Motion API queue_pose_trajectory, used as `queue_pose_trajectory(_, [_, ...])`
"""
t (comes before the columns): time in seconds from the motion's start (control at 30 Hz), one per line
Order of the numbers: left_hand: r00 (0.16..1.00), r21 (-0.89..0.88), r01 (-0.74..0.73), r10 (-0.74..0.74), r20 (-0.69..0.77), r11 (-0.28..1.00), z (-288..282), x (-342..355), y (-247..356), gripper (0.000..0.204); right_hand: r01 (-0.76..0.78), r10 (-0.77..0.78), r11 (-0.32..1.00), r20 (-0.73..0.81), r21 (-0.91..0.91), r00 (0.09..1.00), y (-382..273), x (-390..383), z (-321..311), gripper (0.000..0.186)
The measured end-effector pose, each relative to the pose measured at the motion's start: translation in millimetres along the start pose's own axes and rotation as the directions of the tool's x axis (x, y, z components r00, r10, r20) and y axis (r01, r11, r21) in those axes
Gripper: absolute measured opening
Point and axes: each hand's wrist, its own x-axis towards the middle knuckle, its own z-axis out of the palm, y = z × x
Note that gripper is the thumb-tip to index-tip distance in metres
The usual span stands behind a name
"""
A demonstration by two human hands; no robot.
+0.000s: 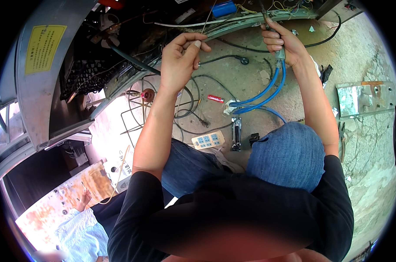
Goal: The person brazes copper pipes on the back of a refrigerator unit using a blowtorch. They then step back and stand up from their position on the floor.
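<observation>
The worker's right hand (278,41) is wrapped firmly around the torch (280,54), up at the far side, just right of the middle. Its dark neck points away toward the machine (246,22), and two blue hoses (261,96) trail from its near end toward the floor. Left of it, the left hand (182,56) pinches a thin rod (209,17) between thumb and fingers, the rod slanting away over the machine's edge.

I'd judge the torch stiff and only moderately heavy, with the hoses, springy rather than limp, dragging at its tail. The grey handle is the place to grip; the neck and tip are best left alone, as they could be hot. The rod looks light and likely to bend, so a pinch suits it, well back from its far end.

On the floor nearer the knees sit a power strip (208,139) and a red packet (215,99); a scuffed plate (366,100) lies off to the right.
</observation>
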Motion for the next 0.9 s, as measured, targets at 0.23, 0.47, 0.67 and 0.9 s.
queue_pose_trajectory(0.23, [1.000,0.003,0.013,-0.013,-0.006,1.000,-1.2,-1.2,-1.1,0.022,-0.020,0.021,1.000,0.046,-0.013,0.999,-2.3,2.9,-4.3,0.031])
queue_pose_trajectory(0.47, [0.999,0.013,0.021,-0.021,-0.042,1.000,-5.4,18.3,-11.6,0.026,-0.007,0.007,1.000,0.011,0.001,1.000,0.1,-0.1,-1.4,0.030])
queue_pose_trajectory(0.67, [0.998,-0.057,0.004,-0.008,-0.056,0.998,3.1,30.3,-11.0,0.030,-0.011,0.011,1.000,0.015,-0.006,1.000,1.7,2.7,-8.4,0.030])
queue_pose_trajectory(0.9, [0.999,-0.103,0.024,-0.027,-0.032,0.994,4.2,32.8,-15.9,0.036,-0.003,0.003,1.000,-0.031,0.002,1.000,4.0,0.0,0.8,0.030])
